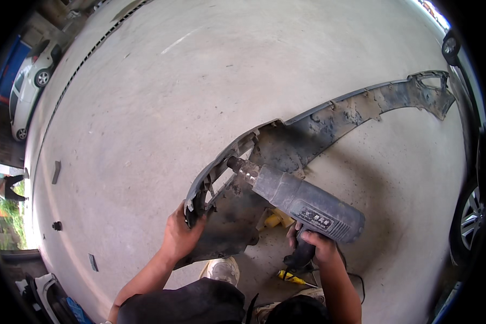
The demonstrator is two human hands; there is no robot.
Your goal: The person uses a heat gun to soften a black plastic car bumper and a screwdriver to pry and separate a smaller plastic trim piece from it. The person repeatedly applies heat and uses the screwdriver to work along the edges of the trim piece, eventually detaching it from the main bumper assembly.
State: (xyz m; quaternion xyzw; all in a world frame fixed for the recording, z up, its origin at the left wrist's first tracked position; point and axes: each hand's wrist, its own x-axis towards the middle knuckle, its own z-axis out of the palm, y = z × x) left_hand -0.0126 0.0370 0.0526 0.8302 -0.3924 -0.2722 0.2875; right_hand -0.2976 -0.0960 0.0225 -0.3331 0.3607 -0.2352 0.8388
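Note:
A long black car bumper (283,144), scuffed and dusty on its inner side, slants from near my feet up to the far right. My left hand (182,233) grips its near left end, fingers wrapped round the edge. In my right hand (319,245) is a grey heat gun (308,202), held by its handle. The metal nozzle points left and sits close to the slotted opening near the bumper's left end; whether it touches cannot be made out. From the handle a dark cord runs down beside my right forearm.
A yellow-handled screwdriver (291,277) lies by my shoes, and a yellow object (275,218) shows partly behind the bumper. Small dark pieces (56,172) lie on the floor at left. A white car (32,86) stands far left, a dark car (470,216) at right. Another person (8,188) stands far left.

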